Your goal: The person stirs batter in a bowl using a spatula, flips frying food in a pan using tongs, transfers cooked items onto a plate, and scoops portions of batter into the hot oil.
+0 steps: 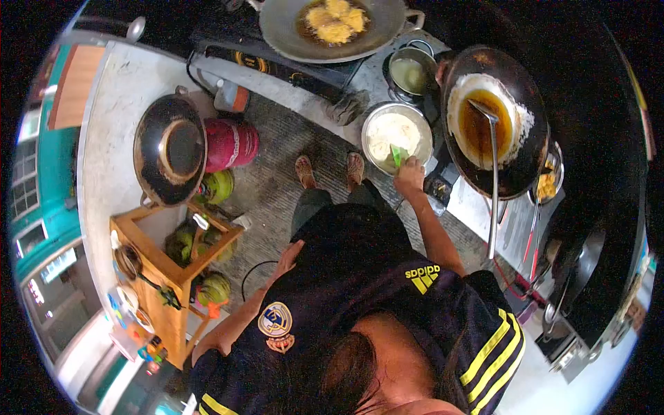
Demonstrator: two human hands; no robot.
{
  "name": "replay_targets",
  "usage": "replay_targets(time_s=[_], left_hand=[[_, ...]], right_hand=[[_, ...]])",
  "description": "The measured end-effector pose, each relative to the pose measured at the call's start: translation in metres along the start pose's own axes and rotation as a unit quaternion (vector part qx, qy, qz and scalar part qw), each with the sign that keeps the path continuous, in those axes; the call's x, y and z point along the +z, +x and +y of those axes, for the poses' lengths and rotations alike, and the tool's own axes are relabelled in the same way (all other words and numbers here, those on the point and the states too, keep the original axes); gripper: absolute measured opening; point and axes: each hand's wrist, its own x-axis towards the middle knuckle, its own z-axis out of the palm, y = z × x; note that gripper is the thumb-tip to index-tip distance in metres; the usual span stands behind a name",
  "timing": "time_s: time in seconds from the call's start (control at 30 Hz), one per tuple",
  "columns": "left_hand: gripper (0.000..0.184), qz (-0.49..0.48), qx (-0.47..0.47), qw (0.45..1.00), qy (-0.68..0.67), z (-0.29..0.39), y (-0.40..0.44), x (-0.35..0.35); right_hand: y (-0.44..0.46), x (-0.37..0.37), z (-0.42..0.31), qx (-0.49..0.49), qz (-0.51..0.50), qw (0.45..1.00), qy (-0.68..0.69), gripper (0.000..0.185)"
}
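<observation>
My right hand (409,177) is closed around a green utensil (395,154), perhaps a plastic scoop or spatula. Its lower part dips into pale, creamy batter (389,133) in a round metal bowl (427,144). The hand hangs over the bowl's near rim and hides the grip end. On the left, my left hand (291,256) lies against my hip, its fingers fairly flat and holding nothing visible. Ahead, yellow fritters (335,21) fry in oil in a large wok (280,31).
A small pot (409,72) of pale liquid stands behind the bowl. Right of it, a blackened wok (522,90) holds brown oil and a long-handled metal spatula (494,183). Fried pieces (546,185) sit further right. To the left are a dark wok (149,149), gas cylinders (232,144) and a wooden stand (149,277).
</observation>
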Motion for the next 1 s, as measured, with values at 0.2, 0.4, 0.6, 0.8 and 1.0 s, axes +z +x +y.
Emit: replay_targets(time_s=[0.2, 0.4, 0.6, 0.8, 1.0], left_hand=[[0.06, -0.023, 0.004, 0.976, 0.217, 0.123, 0.085, -0.109], [0.036, -0.039, 0.155, 0.981, 0.109, 0.204, 0.137, -0.211], [0.043, -0.183, 0.306, 0.932, -0.071, 0.271, 0.122, -0.212], [0.034, -0.219, 0.396, 0.878, -0.159, 0.272, 0.05, -0.207], [0.029, -0.269, 0.345, 0.891, -0.118, 0.272, -0.001, -0.192]], right_hand=[[0.0, -0.036, -0.013, -0.005, 0.094, 0.981, 0.172, 0.015], [-0.018, -0.038, -0.023, -0.084, 0.106, 0.955, 0.263, 0.012], [-0.085, 0.015, -0.043, -0.096, 0.024, 0.967, 0.237, 0.023], [-0.196, 0.133, -0.051, 0.02, -0.171, 0.968, 0.182, 0.027], [-0.344, 0.233, -0.025, 0.154, -0.275, 0.94, 0.132, 0.032]])
